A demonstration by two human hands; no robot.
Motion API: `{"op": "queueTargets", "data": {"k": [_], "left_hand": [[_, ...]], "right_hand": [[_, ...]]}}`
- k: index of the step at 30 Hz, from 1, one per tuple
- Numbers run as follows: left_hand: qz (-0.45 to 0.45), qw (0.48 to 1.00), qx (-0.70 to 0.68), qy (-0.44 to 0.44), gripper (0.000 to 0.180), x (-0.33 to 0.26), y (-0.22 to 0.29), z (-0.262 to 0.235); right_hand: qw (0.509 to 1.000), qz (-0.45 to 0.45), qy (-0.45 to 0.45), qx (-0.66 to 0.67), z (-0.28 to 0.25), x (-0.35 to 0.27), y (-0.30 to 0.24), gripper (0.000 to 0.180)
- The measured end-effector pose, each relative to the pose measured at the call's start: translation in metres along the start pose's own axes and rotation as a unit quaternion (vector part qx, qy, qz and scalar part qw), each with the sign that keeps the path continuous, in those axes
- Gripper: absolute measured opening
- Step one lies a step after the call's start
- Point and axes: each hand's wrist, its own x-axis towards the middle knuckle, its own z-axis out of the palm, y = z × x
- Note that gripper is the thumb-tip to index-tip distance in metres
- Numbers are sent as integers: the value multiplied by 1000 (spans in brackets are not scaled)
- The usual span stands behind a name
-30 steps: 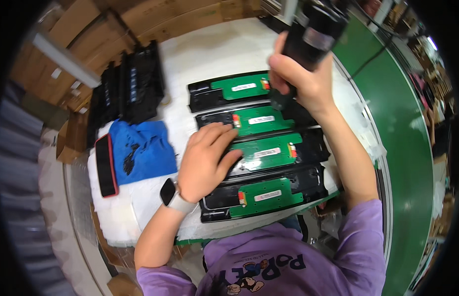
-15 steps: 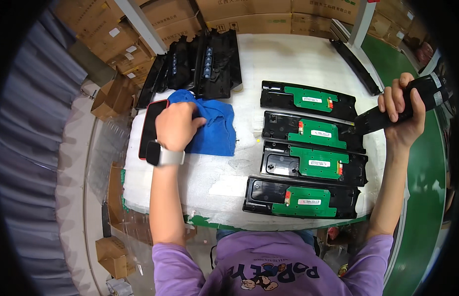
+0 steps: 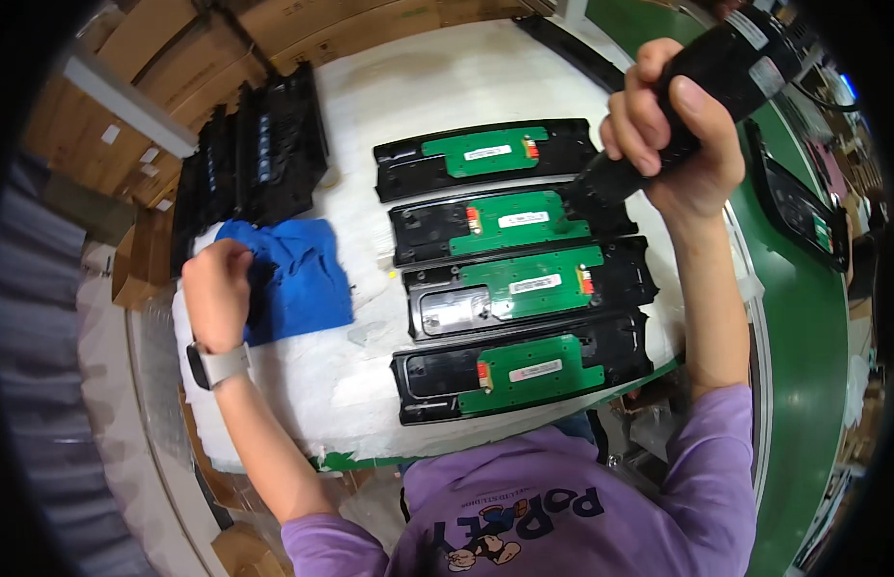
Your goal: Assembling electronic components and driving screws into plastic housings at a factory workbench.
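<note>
My right hand (image 3: 682, 139) is wrapped round a thick black power screwdriver (image 3: 735, 67). Its narrow end points down at the right part of the second black panel (image 3: 428, 231) from the far side; the exact tip contact is hard to see. Several such panels lie in a column, each with a green circuit board, among them the far panel (image 3: 394, 173) and the near panel (image 3: 620, 356). My left hand (image 3: 216, 298) is over the left edge of a crumpled blue cloth (image 3: 298, 279), fingers curled to a pinch; anything between them is hidden.
Black moulded parts (image 3: 278, 144) are stacked at the far left of the white-covered table (image 3: 370, 87). A long black strip (image 3: 572, 53) lies along its far right edge. Another black panel (image 3: 798, 202) is on the green surface (image 3: 798, 337) to the right. Cardboard boxes (image 3: 360, 19) stand behind.
The view has turned, so the table sits further left and tilted. The screwdriver's narrow end has come further inward over the second panel's board. The phone beside my left hand no longer shows.
</note>
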Motion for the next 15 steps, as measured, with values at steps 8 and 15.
{"op": "queueTargets", "data": {"k": [8,15], "left_hand": [[-140,590,-784,-131,15,-13,65,21],[-186,489,-797,-301,18,-46,126,29]], "right_hand": [[998,-43,32,29,2,-8,-4,36],[986,-66,-35,146,22,-17,-13,42]]}}
